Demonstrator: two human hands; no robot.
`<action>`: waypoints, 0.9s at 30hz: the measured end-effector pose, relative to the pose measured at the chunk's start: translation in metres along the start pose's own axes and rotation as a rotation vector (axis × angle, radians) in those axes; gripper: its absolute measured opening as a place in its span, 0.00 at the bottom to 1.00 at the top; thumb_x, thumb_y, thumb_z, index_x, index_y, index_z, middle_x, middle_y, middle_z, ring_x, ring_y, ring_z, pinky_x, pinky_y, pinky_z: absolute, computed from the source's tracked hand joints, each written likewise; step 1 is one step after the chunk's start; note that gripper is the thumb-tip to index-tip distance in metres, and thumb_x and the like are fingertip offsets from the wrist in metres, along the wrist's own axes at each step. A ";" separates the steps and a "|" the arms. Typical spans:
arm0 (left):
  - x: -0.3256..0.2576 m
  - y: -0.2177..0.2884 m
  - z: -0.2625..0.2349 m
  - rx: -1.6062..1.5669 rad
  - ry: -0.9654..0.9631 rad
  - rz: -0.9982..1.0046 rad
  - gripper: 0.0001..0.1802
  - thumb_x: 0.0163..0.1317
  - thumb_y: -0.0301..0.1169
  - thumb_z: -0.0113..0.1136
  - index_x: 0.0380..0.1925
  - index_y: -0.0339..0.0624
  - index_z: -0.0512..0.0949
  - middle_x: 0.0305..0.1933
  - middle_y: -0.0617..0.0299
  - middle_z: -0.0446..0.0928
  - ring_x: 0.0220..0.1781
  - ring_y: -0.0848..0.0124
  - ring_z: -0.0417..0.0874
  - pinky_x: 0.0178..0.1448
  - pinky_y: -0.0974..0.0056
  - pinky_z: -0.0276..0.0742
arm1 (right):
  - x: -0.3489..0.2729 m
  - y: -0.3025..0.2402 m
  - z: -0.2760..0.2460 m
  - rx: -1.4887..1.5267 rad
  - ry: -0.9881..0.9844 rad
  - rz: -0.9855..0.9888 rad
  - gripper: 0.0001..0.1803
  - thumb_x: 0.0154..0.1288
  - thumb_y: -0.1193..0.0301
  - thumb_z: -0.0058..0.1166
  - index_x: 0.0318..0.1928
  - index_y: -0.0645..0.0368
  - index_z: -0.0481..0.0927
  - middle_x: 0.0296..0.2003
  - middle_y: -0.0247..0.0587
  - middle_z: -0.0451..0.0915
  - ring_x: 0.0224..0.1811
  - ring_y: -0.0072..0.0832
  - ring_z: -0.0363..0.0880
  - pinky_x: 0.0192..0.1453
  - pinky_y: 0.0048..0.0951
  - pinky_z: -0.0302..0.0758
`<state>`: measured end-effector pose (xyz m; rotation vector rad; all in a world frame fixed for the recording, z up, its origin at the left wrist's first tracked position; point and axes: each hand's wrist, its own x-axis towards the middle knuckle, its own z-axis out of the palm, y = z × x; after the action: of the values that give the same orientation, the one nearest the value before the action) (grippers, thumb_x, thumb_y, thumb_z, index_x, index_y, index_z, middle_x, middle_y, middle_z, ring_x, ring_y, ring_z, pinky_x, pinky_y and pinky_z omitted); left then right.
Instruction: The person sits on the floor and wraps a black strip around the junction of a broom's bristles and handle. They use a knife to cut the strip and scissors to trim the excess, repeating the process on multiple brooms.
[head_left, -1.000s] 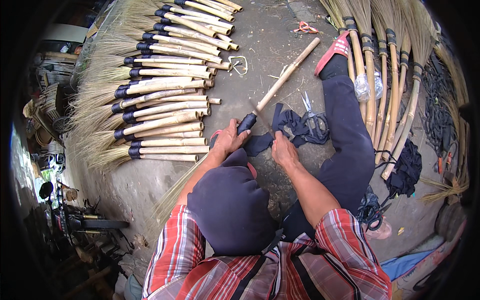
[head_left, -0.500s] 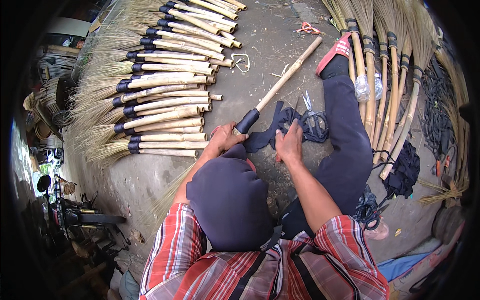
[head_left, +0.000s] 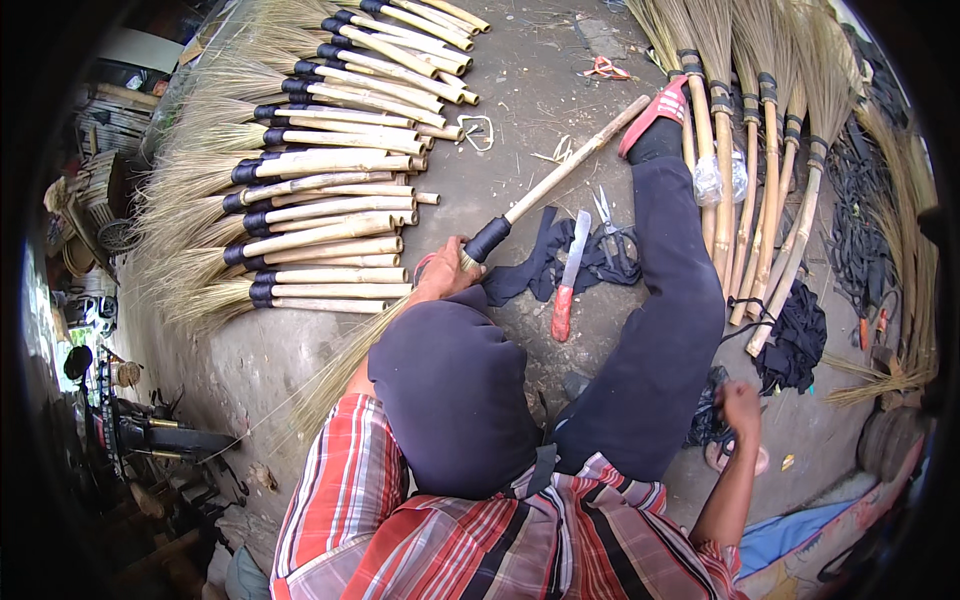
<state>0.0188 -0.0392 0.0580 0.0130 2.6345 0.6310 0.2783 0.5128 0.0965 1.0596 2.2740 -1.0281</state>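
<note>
A broom with a long bamboo handle (head_left: 575, 165) and a black binding (head_left: 488, 241) lies slanting in front of me. My left hand (head_left: 445, 268) is closed round it just below the binding, where the bristles (head_left: 345, 375) begin. Those bristles trail back past my left arm. Out to the right, beside my bent leg, my right hand (head_left: 740, 408) is raised with curled fingers; whether they hold anything is hidden. Close by it lies a dark bundle (head_left: 706, 415). A knife (head_left: 563, 310) with a red handle rests on the floor, its blade over black cloth strips (head_left: 530, 275).
Rows of finished-looking brooms (head_left: 330, 220) lie along the left. More brooms (head_left: 765, 180) lean beyond my right leg (head_left: 665, 300). Scissors (head_left: 606, 212) lie on the black strips. A black cloth heap (head_left: 795, 340) sits at the right, and a motorbike (head_left: 160, 435) stands at the left.
My right hand has let go of the knife, which now lies on the floor, and has swung right and back toward me. My left hand still grips the broom.
</note>
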 end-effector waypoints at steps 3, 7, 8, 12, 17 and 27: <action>-0.004 0.005 0.000 -0.065 0.007 0.002 0.35 0.64 0.42 0.72 0.69 0.44 0.73 0.53 0.40 0.85 0.58 0.45 0.87 0.63 0.48 0.79 | 0.004 0.076 0.038 -0.424 -0.028 0.051 0.16 0.68 0.66 0.57 0.40 0.70 0.89 0.38 0.63 0.89 0.42 0.53 0.91 0.48 0.47 0.84; -0.010 0.012 -0.009 -0.060 -0.024 -0.010 0.37 0.63 0.40 0.72 0.71 0.47 0.72 0.53 0.39 0.85 0.58 0.44 0.87 0.63 0.48 0.79 | 0.028 0.121 0.090 -0.405 0.301 0.090 0.14 0.64 0.70 0.61 0.38 0.73 0.87 0.41 0.69 0.87 0.47 0.62 0.88 0.54 0.52 0.82; -0.012 0.015 -0.011 -0.052 -0.034 -0.005 0.37 0.63 0.40 0.72 0.72 0.47 0.72 0.52 0.39 0.86 0.58 0.43 0.87 0.63 0.48 0.79 | 0.032 0.125 0.097 -0.381 0.310 0.142 0.14 0.63 0.70 0.62 0.39 0.73 0.88 0.43 0.69 0.87 0.49 0.62 0.88 0.55 0.52 0.82; -0.021 0.022 -0.016 -0.065 -0.048 -0.019 0.38 0.65 0.40 0.71 0.73 0.43 0.70 0.53 0.35 0.85 0.57 0.45 0.88 0.63 0.50 0.81 | 0.042 0.130 0.104 -0.388 0.270 0.176 0.15 0.61 0.70 0.66 0.42 0.71 0.89 0.45 0.68 0.88 0.52 0.60 0.88 0.57 0.51 0.83; -0.020 0.021 -0.020 -0.143 -0.098 -0.043 0.37 0.65 0.39 0.71 0.72 0.45 0.70 0.54 0.35 0.84 0.58 0.46 0.88 0.62 0.49 0.81 | 0.042 0.129 0.104 -0.374 0.275 0.178 0.14 0.57 0.72 0.69 0.41 0.71 0.89 0.46 0.67 0.88 0.51 0.60 0.88 0.58 0.51 0.83; -0.017 0.014 -0.011 -0.084 -0.009 -0.070 0.38 0.61 0.43 0.74 0.70 0.48 0.74 0.57 0.36 0.84 0.60 0.44 0.86 0.67 0.46 0.79 | 0.055 0.162 0.118 -0.289 0.189 0.022 0.18 0.58 0.68 0.67 0.43 0.72 0.88 0.46 0.69 0.87 0.52 0.63 0.86 0.57 0.51 0.82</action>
<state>0.0287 -0.0336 0.0795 -0.1003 2.5854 0.7156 0.3794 0.5182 -0.0853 1.0926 2.4602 -0.5861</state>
